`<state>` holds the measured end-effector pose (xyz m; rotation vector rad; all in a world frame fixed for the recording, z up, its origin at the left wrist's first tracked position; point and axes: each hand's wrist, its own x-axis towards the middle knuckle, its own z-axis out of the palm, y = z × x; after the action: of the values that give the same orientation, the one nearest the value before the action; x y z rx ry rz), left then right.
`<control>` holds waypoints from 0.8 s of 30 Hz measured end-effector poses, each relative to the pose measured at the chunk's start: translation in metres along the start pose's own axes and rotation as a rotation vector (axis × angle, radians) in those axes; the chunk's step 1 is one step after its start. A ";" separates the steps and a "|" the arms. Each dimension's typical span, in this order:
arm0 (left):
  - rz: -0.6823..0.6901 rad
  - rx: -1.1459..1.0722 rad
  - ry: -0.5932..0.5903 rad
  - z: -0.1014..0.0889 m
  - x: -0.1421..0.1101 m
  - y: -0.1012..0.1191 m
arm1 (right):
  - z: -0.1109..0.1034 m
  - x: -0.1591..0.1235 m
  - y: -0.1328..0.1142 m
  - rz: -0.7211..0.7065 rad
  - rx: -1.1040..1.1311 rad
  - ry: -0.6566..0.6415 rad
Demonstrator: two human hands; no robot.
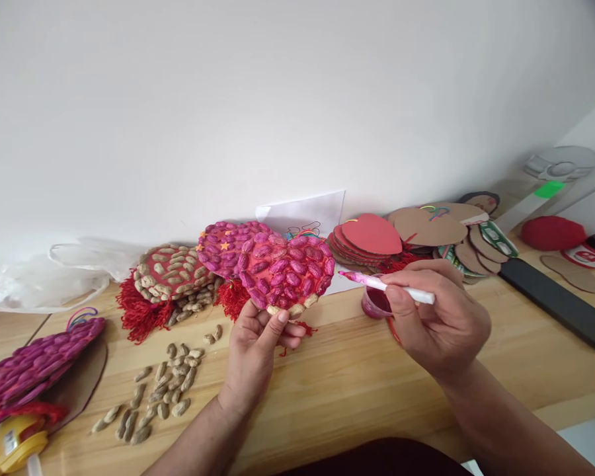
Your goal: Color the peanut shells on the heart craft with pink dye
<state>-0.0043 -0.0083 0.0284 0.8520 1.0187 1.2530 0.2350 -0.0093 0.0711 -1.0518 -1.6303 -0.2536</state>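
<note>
My left hand (pixel 258 344) pinches the bottom edge of a heart-shaped peanut craft (pixel 287 268), held up and tilted toward me. Most of its peanuts are painted magenta; a few along the lower edge are bare tan. In my right hand (pixel 439 320) is a white-handled paintbrush (pixel 401 289), its pink-stained tip pointing left, just apart from the heart's right side. Below the brush stands a small clear cup of dark pink paint (pixel 375 302), partly hidden by my right hand. Red yarn shows under the heart.
Loose peanuts (pixel 171 383) lie at the left. Behind are an unpainted peanut piece (pixel 171 271), a purple one (pixel 228 248), stacked red hearts (pixel 371 235) and cardboard shapes (pixel 426 226). A yellow glue gun (pixel 14 443) sits front left, a black bar (pixel 558 304) right.
</note>
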 end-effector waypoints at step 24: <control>-0.027 0.004 0.020 0.003 0.001 0.002 | 0.003 -0.003 0.001 0.052 0.051 -0.032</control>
<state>-0.0024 -0.0071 0.0308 0.8279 1.0460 1.2386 0.2339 -0.0088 0.0670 -1.0625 -1.6278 -0.1606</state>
